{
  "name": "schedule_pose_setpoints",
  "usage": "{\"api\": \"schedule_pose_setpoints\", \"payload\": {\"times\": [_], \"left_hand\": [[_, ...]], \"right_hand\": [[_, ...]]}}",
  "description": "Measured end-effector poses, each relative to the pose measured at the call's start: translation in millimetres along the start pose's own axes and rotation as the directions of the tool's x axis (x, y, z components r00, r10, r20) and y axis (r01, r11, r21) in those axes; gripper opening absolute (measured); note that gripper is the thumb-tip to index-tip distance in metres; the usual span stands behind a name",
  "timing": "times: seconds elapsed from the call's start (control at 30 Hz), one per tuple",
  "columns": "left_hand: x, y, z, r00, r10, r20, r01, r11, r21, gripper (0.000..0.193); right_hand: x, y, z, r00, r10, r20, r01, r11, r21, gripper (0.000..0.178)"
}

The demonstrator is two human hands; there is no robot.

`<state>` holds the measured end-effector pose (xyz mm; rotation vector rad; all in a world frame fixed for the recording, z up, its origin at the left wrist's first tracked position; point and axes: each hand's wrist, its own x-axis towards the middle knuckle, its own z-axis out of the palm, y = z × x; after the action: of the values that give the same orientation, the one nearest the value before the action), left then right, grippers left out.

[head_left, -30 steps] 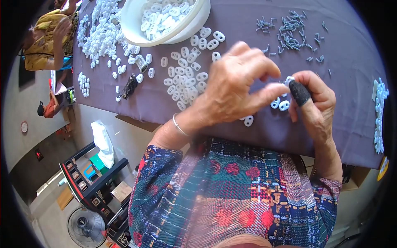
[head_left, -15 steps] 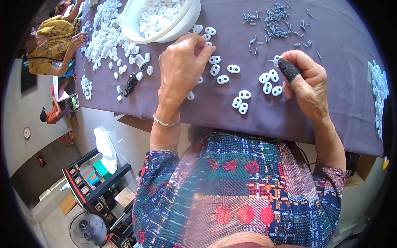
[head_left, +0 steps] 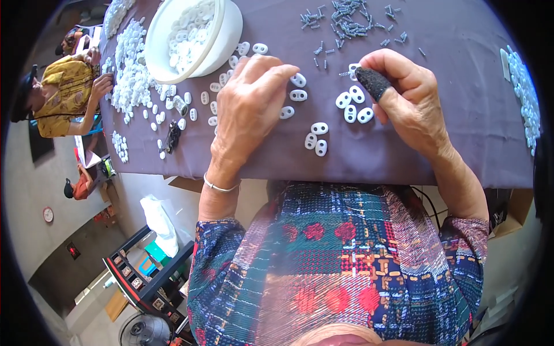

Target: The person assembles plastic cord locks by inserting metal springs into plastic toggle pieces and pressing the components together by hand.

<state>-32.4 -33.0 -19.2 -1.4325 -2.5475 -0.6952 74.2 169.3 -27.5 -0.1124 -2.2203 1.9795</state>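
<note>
My right hand, its thumb in a black cover, pinches a small white oval two-hole plastic piece. A thin metal screw sticks out of that piece to the left. My left hand is bent over the table, and a similar white piece shows at its thumb and fingertips, seemingly in their grip. The hand hides part of the tabletop. Below it lie two more white pieces. A cluster of several pieces rests under my right hand, and three others lie nearer to me.
A white tub full of pieces stands at the back left beside a large spread pile. Loose screws lie at the back. More pale pieces fill the right edge. Another person in yellow sits at the left.
My left hand has shifted right toward my right hand, bringing a white piece with it. The right hand keeps its pinch. The whole view has turned slightly.
</note>
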Motion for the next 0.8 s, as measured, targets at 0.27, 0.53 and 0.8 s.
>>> {"api": "schedule_pose_setpoints", "payload": {"times": [0.27,0.53,0.8], "left_hand": [[-8.9,5.0,-7.7,0.963,-0.271,-0.012,0.271,0.963,0.000,0.018],[12.5,-2.4,-5.4,0.980,-0.138,0.146,0.162,0.972,-0.170,0.016],[19.2,-3.0,-13.5,0.924,-0.160,0.348,0.262,0.927,-0.270,0.015]], "right_hand": [[-0.4,-0.5,-0.7,0.999,-0.030,0.021,0.031,0.999,-0.036,0.021],[-0.1,1.3,0.6,0.998,-0.053,0.018,0.054,0.998,-0.037,0.023],[-0.9,0.8,-1.7,0.997,-0.069,0.029,0.071,0.996,-0.060,0.025]]}}
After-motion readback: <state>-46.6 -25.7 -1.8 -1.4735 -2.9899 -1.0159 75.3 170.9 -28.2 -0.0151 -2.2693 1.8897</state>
